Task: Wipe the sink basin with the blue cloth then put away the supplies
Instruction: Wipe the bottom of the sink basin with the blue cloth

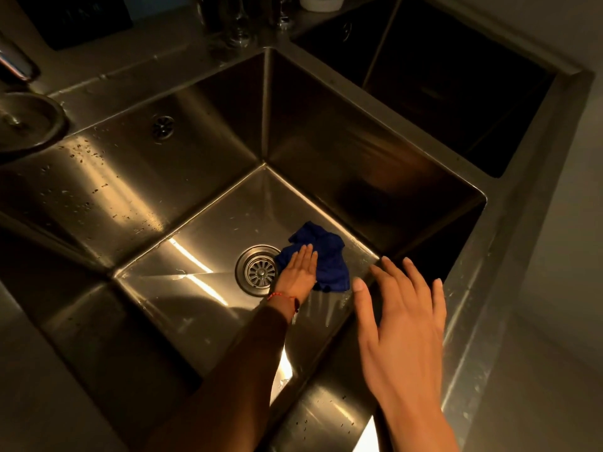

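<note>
A deep steel sink basin (202, 243) fills the view, with a round drain (259, 270) in its floor. A crumpled blue cloth (328, 259) lies on the floor just right of the drain. My left hand (298, 272) reaches down into the basin and presses flat on the cloth with straight fingers; a red string sits on its wrist. My right hand (398, 321) hovers above the basin's near right rim, fingers spread and straight, holding nothing.
A second, darker basin (456, 93) lies at the back right. A faucet base (19, 63) and a round metal lid (29, 125) sit at the left. Glasses (238, 21) and a white container (321, 1) stand on the back ledge. An overflow hole (163, 127) marks the left wall.
</note>
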A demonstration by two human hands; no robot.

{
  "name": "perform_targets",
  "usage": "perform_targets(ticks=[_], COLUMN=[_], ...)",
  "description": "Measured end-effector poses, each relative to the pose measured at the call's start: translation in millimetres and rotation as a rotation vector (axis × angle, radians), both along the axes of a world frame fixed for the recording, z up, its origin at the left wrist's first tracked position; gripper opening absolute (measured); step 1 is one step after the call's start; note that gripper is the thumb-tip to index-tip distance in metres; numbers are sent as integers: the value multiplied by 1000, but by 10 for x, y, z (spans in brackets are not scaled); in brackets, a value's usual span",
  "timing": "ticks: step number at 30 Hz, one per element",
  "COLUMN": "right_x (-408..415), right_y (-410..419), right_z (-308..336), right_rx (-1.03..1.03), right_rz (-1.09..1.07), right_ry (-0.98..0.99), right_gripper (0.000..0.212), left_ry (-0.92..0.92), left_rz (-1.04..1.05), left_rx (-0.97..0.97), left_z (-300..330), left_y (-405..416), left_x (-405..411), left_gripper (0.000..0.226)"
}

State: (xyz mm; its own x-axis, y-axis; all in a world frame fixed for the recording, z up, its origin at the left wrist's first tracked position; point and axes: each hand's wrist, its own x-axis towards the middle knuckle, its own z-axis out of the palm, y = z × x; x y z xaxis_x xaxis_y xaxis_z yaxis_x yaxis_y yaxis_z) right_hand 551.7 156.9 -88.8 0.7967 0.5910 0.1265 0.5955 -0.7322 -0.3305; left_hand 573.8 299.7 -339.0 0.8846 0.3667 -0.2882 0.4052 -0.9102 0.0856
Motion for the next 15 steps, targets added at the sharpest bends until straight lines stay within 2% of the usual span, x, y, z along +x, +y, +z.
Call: perform_targets(ticks=[6, 15], right_x=[3, 5], right_y=[-4, -7], right_z=[-11, 1], right_rx=[11, 3], right_rz=[-2, 1], right_ry=[-10, -3], right_gripper=[58, 59], left_ry=[24, 37], left_rz=[63, 7], left_rx=[-30, -19], left_z=[29, -65], left_y=[1, -87], left_x=[177, -14], left_gripper=[55, 55])
